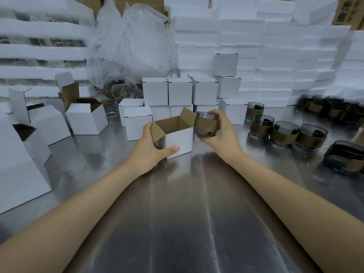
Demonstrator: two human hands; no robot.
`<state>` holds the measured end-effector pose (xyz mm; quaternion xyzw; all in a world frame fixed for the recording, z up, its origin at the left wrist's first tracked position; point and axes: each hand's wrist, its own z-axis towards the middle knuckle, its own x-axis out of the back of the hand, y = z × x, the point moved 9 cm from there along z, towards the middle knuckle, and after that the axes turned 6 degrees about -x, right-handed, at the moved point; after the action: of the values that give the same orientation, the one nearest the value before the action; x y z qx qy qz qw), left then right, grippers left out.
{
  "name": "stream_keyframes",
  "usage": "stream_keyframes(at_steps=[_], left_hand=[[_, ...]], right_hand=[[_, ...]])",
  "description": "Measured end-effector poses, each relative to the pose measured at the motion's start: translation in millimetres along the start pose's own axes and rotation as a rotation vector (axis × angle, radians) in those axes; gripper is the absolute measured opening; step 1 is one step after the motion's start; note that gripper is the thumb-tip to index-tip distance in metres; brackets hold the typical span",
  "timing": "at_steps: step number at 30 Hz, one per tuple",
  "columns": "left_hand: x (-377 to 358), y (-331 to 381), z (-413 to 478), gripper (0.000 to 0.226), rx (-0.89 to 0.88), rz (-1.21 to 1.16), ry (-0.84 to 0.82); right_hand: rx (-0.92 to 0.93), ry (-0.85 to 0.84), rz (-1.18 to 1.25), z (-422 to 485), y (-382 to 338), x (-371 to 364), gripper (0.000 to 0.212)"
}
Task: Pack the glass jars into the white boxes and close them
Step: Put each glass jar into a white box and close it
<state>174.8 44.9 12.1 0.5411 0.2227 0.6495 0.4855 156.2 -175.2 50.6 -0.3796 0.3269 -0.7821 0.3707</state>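
Note:
An open white box (180, 139) with a brown inside stands at the middle of the metal table (177, 213), its flaps up. My left hand (151, 146) grips the box's left side, thumb on the front face. My right hand (220, 131) holds a dark glass jar (205, 124) with a brown paper band just right of the box's opening, above the table. Several more banded jars (283, 133) stand on the table at the right.
Closed white boxes (180, 90) are stacked behind the open one. Open empty boxes (85, 119) stand at the left. A crumpled clear plastic bag (134, 46) lies at the back. White foam trays (275, 56) are piled along the back wall.

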Motion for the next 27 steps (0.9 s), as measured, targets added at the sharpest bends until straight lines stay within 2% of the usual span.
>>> stream_keyframes(at_steps=[4, 12, 16, 20, 27], left_hand=[[0.5, -0.6, -0.1, 0.1, 0.003, -0.002, 0.004], [2.1, 2.9, -0.9, 0.1, -0.008, -0.018, 0.017], [1.8, 3.6, -1.7, 0.1, -0.008, -0.021, 0.012], [1.2, 3.6, -2.1, 0.098, -0.009, -0.006, 0.003], [1.7, 3.1, -1.9, 0.101, -0.011, -0.007, 0.008]], right_hand=[[0.005, 0.01, -0.088, 1.4, 3.4, -1.9, 0.057], [0.011, 0.02, -0.08, 2.6, 5.0, -2.2, 0.051], [-0.01, 0.056, -0.059, 4.6, 8.7, 0.0, 0.054], [0.087, 0.145, -0.13, 3.1, 0.4, 6.7, 0.058], [0.044, 0.118, -0.003, 3.3, 2.4, 10.7, 0.061]])
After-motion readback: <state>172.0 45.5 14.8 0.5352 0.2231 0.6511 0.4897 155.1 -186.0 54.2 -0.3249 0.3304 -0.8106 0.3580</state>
